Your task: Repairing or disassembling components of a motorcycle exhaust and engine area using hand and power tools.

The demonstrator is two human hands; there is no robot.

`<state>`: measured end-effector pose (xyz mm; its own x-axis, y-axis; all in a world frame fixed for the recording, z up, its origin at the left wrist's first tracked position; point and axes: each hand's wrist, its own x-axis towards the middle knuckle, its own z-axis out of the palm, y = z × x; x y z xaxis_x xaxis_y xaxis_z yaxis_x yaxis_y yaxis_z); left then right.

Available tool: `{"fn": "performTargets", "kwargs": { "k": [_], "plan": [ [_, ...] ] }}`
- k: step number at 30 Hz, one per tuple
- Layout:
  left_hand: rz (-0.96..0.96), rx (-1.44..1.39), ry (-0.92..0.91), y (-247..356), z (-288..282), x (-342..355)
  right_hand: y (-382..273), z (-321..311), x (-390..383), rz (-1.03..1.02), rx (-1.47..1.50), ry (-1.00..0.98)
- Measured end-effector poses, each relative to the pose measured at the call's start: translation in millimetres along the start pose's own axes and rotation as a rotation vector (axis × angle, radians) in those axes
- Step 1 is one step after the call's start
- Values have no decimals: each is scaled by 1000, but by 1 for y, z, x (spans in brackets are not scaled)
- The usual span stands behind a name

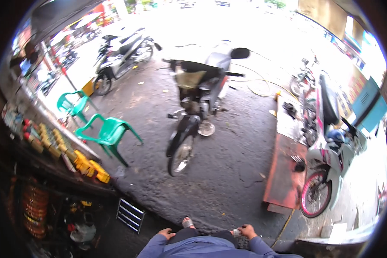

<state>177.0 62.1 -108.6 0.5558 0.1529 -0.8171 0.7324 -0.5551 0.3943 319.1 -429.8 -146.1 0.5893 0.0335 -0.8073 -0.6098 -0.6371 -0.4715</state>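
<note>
Yellow boxes (85, 163), contents indiscernible, lie forward-left of left grip (167, 233) and right grip (247, 231), both positioned low, closure indeterminable.

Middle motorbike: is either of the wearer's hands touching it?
No: the left hand and right hand are near the picture's lower edge, with ground showing between them and that motorbike.

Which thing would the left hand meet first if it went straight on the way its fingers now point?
The left hand points inward, so it would probably meet the person's dark trousers first, though depth is hard to judge from this single view.
</note>
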Motion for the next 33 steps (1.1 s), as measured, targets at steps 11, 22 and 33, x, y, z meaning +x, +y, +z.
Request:
{"fn": "performTargets", "kwargs": {
  "k": [11,22,33],
  "plan": [
    [-463,-916,1066,-213,-175,83,-321,104,176,13,-218,-198],
    [-225,-600,682,-96,-366,285,-619,275,409,-750,-1447,-483],
    [-587,-241,-754,-36,-777,496,-947,279,472,-325,62,-113]
  ]
}}
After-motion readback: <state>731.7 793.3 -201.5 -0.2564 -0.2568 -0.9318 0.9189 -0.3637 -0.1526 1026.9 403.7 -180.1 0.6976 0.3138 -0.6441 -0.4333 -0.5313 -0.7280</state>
